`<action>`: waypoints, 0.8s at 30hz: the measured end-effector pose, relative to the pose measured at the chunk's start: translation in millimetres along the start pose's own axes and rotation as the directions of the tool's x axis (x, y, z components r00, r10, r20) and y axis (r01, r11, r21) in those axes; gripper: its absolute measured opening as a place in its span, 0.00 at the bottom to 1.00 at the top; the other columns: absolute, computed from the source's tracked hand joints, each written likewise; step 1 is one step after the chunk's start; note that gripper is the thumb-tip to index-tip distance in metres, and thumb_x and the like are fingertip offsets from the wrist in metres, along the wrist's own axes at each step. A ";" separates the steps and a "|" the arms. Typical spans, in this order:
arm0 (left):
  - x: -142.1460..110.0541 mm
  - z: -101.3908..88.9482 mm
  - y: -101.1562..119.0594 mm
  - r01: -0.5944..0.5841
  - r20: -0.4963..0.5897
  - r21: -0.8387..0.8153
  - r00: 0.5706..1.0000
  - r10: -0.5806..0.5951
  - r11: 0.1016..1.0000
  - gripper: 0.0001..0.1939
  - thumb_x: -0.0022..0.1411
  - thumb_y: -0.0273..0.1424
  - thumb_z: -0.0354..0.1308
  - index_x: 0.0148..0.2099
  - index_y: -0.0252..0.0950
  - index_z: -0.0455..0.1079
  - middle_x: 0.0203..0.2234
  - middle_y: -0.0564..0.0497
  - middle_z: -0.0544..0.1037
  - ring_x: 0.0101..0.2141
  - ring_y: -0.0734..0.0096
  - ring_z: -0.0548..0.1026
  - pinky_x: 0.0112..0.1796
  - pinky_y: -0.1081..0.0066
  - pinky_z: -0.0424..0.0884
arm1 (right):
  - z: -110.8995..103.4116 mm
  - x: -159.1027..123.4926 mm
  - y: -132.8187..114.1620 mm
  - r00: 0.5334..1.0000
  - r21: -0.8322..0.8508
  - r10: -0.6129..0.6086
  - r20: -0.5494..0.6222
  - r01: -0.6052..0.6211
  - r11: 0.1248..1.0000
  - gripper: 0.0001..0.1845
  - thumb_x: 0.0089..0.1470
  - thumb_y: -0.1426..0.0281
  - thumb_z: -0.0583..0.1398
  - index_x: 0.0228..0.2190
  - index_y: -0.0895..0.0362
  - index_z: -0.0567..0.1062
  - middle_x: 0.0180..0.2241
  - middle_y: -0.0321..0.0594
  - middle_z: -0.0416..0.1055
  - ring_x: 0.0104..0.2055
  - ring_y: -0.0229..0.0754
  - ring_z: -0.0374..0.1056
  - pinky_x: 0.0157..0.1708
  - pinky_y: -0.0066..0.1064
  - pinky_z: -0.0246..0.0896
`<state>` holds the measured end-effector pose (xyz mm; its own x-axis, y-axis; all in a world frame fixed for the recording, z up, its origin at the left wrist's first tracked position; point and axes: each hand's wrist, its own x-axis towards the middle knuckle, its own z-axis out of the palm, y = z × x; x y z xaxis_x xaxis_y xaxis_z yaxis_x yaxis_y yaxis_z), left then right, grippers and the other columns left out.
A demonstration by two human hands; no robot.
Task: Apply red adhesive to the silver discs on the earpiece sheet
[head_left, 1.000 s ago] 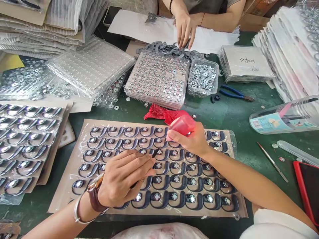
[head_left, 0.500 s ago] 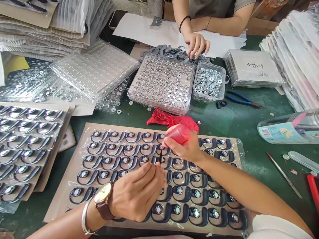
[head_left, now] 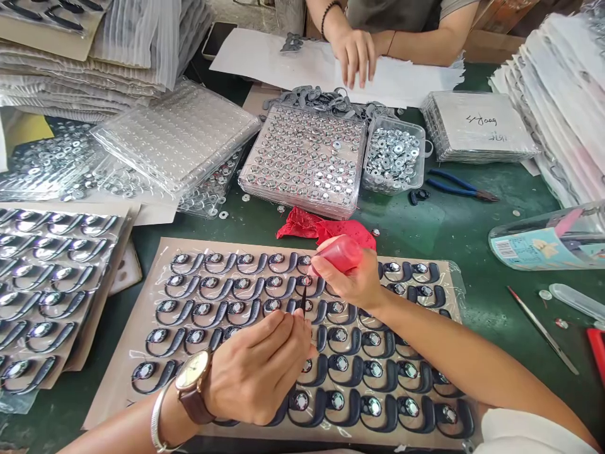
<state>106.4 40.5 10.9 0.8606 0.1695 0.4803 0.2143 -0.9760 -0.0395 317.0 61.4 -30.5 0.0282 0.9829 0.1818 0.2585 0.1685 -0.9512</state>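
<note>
My left hand [head_left: 265, 366], a watch on its wrist, pinches black tweezers [head_left: 304, 300]. Their tip points up at a round silver-centred part in one dark curved piece; whether it touches cannot be made out. Just beyond, my right hand [head_left: 357, 277] grips a small red squeeze bottle [head_left: 341, 254], tilted nozzle-down toward the same spot. The nozzle tip is hard to see. Under both hands lies a brown cardboard sheet [head_left: 118, 359] bearing rows of dark ear-hook-shaped pieces [head_left: 338, 403], each with a round silver part. My left hand and forearm cover some of them.
Behind the sheet lie a red cloth [head_left: 302, 225], a tray of round metal parts [head_left: 302, 151], a box of washers [head_left: 396, 151] and blue-handled pliers [head_left: 456, 185]. Another sheet of hooks [head_left: 47, 277] is at left. Metal tweezers [head_left: 543, 331] rest at right. Across the table are a co-worker's hands [head_left: 354, 53].
The co-worker's hand has drawn back from the grey pieces onto the white paper. My hands hold nearly the same position, tweezers and bottle still in them. The view has shifted slightly.
</note>
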 end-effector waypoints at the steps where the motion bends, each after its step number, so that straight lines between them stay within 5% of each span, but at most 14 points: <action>1: 0.6 -0.3 -0.3 0.007 0.001 -0.001 1.000 -0.007 1.000 0.12 0.59 0.27 0.65 0.44 0.23 0.75 0.38 0.42 0.81 0.40 0.60 0.79 0.41 0.64 0.77 | -0.2 0.0 0.4 1.000 0.001 0.010 -0.003 -0.010 1.000 0.10 0.56 0.61 0.63 0.32 0.55 0.75 0.25 0.37 0.76 0.29 0.41 0.73 0.34 0.33 0.70; 24: 1.2 -6.1 -8.7 0.135 0.031 -0.151 0.991 -0.132 0.979 0.10 0.64 0.25 0.58 0.46 0.24 0.75 0.40 0.43 0.81 0.39 0.61 0.80 0.41 0.62 0.75 | -5.7 2.6 -8.5 0.999 -0.082 0.046 -0.027 -0.048 0.995 0.14 0.58 0.61 0.60 0.25 0.56 0.75 0.21 0.35 0.74 0.25 0.37 0.70 0.31 0.30 0.66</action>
<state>102.8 48.3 17.1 0.8384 0.3012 0.4543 0.2563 -0.9534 0.1591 320.4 62.2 -20.5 0.0663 0.9873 0.1442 0.3352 0.1141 -0.9352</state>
